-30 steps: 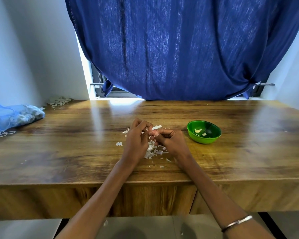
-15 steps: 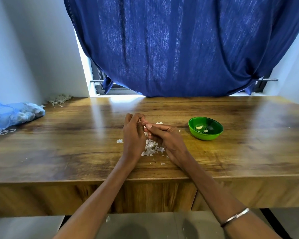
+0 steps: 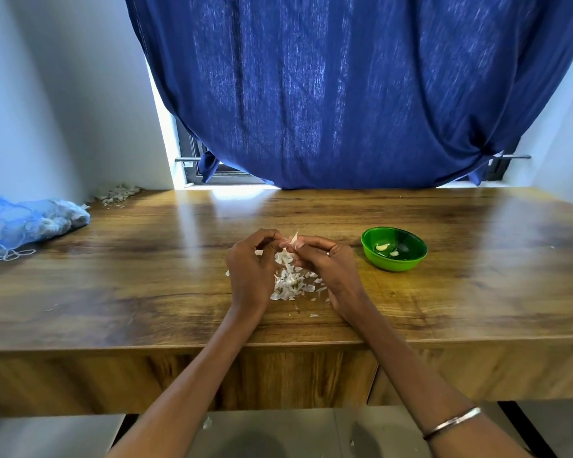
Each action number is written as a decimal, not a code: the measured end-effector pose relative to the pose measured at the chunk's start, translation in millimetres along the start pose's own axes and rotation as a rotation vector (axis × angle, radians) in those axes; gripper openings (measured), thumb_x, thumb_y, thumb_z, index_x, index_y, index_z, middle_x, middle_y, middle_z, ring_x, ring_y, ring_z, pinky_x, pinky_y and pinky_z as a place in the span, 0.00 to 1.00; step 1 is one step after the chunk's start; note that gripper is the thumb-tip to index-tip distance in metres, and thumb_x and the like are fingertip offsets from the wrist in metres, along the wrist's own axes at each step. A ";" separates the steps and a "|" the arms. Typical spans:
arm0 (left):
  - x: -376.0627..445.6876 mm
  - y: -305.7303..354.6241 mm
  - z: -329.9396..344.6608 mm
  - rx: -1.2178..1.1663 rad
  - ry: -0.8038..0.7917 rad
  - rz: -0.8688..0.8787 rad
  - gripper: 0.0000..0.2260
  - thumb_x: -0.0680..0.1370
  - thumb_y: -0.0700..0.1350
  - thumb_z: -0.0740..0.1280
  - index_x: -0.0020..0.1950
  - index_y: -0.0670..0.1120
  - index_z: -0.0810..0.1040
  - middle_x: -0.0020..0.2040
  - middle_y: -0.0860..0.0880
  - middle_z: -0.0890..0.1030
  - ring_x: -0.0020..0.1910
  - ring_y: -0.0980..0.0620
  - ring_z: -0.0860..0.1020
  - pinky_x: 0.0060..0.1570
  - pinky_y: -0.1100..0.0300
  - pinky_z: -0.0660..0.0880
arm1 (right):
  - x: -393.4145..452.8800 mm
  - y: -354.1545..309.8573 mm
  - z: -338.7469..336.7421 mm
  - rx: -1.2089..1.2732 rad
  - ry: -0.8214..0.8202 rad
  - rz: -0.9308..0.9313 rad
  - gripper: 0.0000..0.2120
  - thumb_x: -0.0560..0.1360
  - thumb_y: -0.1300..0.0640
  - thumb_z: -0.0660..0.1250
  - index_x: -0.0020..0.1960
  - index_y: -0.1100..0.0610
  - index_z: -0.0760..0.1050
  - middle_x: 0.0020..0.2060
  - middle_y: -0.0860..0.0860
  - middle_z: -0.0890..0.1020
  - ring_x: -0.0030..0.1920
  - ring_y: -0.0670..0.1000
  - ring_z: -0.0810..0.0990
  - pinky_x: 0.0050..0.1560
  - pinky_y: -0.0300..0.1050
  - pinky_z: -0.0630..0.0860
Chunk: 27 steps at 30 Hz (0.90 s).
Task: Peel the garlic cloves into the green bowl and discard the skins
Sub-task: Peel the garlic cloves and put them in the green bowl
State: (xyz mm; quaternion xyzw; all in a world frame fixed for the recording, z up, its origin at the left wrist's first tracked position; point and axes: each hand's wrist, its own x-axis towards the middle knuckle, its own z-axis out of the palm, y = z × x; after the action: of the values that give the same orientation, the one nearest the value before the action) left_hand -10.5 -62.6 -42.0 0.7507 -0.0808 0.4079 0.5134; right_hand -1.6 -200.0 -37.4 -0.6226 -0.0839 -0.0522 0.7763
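The fingers [image 3: 280,241] hide the garlic clove [image 3: 292,240]; the blue bag [image 3: 30,219] is cut off.

Home room: wooden table [image 3: 113,292], blue curtain [image 3: 344,94], window.

Both bare forearms reached forward from the bottom of the view, converging toward the middle. The left hand [image 3: 250,271] was seen from the back, wrist straight, its fingers [image 3: 268,233] curled inward toward the right hand. The right hand [image 3: 325,264] angled in from the right, knuckles up, its fingers [image 3: 306,241] bent and meeting the left ones at the tips. Between those tips both hands pinched a small white papery garlic clove [image 3: 292,241], held above the surface. A thin silver metal bangle [image 3: 452,423] circled the right forearm low in the view, and a small ring [image 3: 328,253] showed on a right finger.
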 end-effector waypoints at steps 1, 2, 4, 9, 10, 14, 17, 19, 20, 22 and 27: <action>0.0 -1.0 -0.5 0.006 -0.001 -0.004 0.10 0.77 0.33 0.71 0.49 0.48 0.86 0.41 0.60 0.84 0.40 0.58 0.84 0.43 0.48 0.83 | -0.4 -0.8 0.5 0.000 0.000 0.001 0.05 0.76 0.66 0.72 0.49 0.59 0.84 0.44 0.56 0.88 0.44 0.49 0.86 0.48 0.42 0.83; 0.3 -2.3 -0.6 0.016 -0.010 -0.005 0.11 0.77 0.33 0.70 0.50 0.47 0.87 0.42 0.58 0.85 0.40 0.57 0.84 0.43 0.48 0.83 | -0.9 -1.4 0.8 -0.004 0.000 0.000 0.05 0.76 0.66 0.72 0.49 0.60 0.84 0.44 0.56 0.88 0.43 0.48 0.86 0.48 0.41 0.83; 0.6 -3.2 -0.4 0.056 -0.043 0.006 0.13 0.77 0.30 0.68 0.53 0.44 0.87 0.46 0.53 0.87 0.42 0.56 0.85 0.45 0.52 0.84 | -1.2 -1.5 1.2 -0.028 0.002 -0.011 0.04 0.76 0.66 0.72 0.50 0.61 0.84 0.44 0.56 0.88 0.43 0.48 0.86 0.47 0.40 0.82; -0.4 -1.5 1.1 0.147 -0.133 0.059 0.15 0.80 0.32 0.66 0.65 0.43 0.82 0.55 0.47 0.86 0.51 0.62 0.79 0.51 0.80 0.70 | -1.0 -0.4 1.0 -0.088 0.028 -0.029 0.04 0.75 0.64 0.74 0.48 0.55 0.84 0.43 0.54 0.88 0.44 0.53 0.86 0.46 0.42 0.83; 0.2 -1.1 1.8 0.154 -0.128 0.065 0.13 0.82 0.36 0.66 0.64 0.43 0.82 0.54 0.47 0.86 0.50 0.63 0.79 0.50 0.81 0.69 | -0.9 -0.3 0.8 -0.101 0.035 -0.039 0.05 0.75 0.63 0.74 0.47 0.54 0.84 0.43 0.53 0.88 0.44 0.53 0.86 0.47 0.43 0.83; -0.1 -1.0 1.6 0.139 -0.104 0.088 0.09 0.83 0.45 0.66 0.54 0.45 0.86 0.45 0.51 0.87 0.38 0.65 0.80 0.42 0.75 0.73 | 0.7 3.6 -1.0 -0.217 0.054 -0.112 0.04 0.74 0.60 0.76 0.47 0.52 0.85 0.42 0.50 0.88 0.43 0.49 0.87 0.47 0.45 0.84; 0.6 -3.1 0.3 0.124 -0.102 0.089 0.06 0.79 0.42 0.71 0.54 0.45 0.87 0.47 0.52 0.87 0.44 0.69 0.80 0.45 0.75 0.74 | 3.3 8.2 -2.1 -0.306 0.068 -0.151 0.06 0.72 0.58 0.78 0.49 0.56 0.86 0.42 0.49 0.88 0.44 0.48 0.87 0.48 0.45 0.84; 1.0 -3.4 1.0 0.124 -0.101 0.098 0.09 0.77 0.36 0.72 0.56 0.44 0.86 0.50 0.53 0.86 0.49 0.68 0.78 0.48 0.78 0.72 | 4.7 10.2 -3.4 -0.327 0.065 -0.151 0.06 0.72 0.59 0.78 0.49 0.57 0.86 0.42 0.49 0.88 0.44 0.48 0.87 0.49 0.46 0.84; 1.1 -3.3 1.5 0.120 -0.101 0.103 0.10 0.77 0.34 0.72 0.56 0.44 0.86 0.50 0.53 0.86 0.50 0.67 0.78 0.49 0.79 0.72 | 4.8 10.5 -3.9 -0.331 0.062 -0.152 0.06 0.72 0.60 0.78 0.49 0.56 0.86 0.42 0.49 0.88 0.44 0.48 0.87 0.49 0.45 0.84; 1.3 -3.3 2.6 0.109 -0.100 0.104 0.10 0.77 0.35 0.72 0.55 0.45 0.87 0.50 0.53 0.86 0.50 0.65 0.80 0.50 0.75 0.74 | 5.0 10.6 -4.6 -0.332 0.059 -0.161 0.06 0.73 0.59 0.78 0.49 0.56 0.86 0.42 0.49 0.88 0.44 0.47 0.86 0.47 0.43 0.84; 1.6 -3.1 1.0 0.083 -0.060 0.093 0.05 0.73 0.39 0.77 0.47 0.46 0.87 0.43 0.59 0.82 0.42 0.66 0.80 0.44 0.71 0.75 | 4.8 9.8 -3.8 -0.378 0.025 -0.184 0.09 0.75 0.61 0.75 0.55 0.56 0.86 0.46 0.49 0.88 0.47 0.44 0.86 0.50 0.44 0.83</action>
State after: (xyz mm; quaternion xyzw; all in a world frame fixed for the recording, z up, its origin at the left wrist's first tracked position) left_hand -7.2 -61.5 -43.2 0.7788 -0.1138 0.4114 0.4596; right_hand 5.2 -201.5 -46.7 -0.7460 -0.1196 -0.1456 0.6387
